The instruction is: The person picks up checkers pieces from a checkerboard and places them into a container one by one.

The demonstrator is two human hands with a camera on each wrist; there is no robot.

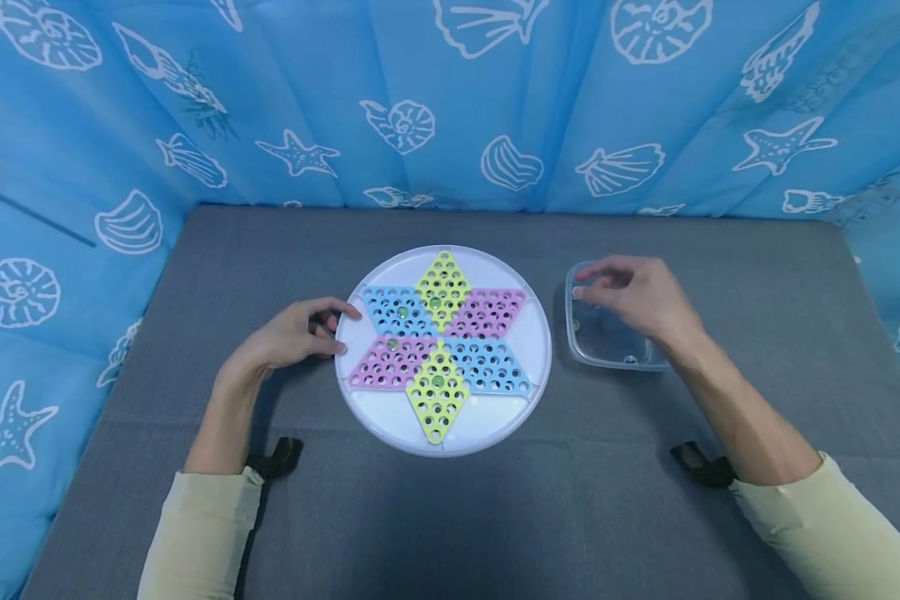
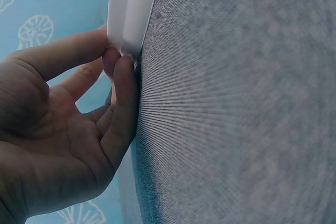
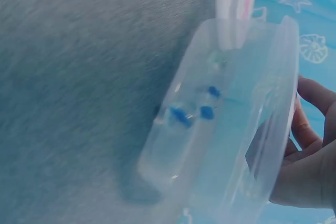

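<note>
A round white Chinese checkers board (image 1: 360,417) with a star of yellow, pink and blue perforated points lies mid-table. Several greenish glass marbles, such as a marble (image 1: 438,382) on the near yellow point, sit in its holes. At the board's left edge, my left hand (image 1: 292,333) pinches the rim (image 2: 123,30) between thumb and fingers. My right hand (image 1: 637,296) is over a clear plastic tub (image 1: 607,364) to the board's right, thumb and index finger spread apart inside its far left part. Marbles with blue swirls (image 3: 181,117) lie on the tub's bottom.
A grey cloth covers the table (image 1: 480,517). Blue curtains with white shell prints (image 1: 397,125) hang behind it and on both sides. Dark straps (image 1: 277,458) with wrist-worn pieces stick out beside each sleeve cuff.
</note>
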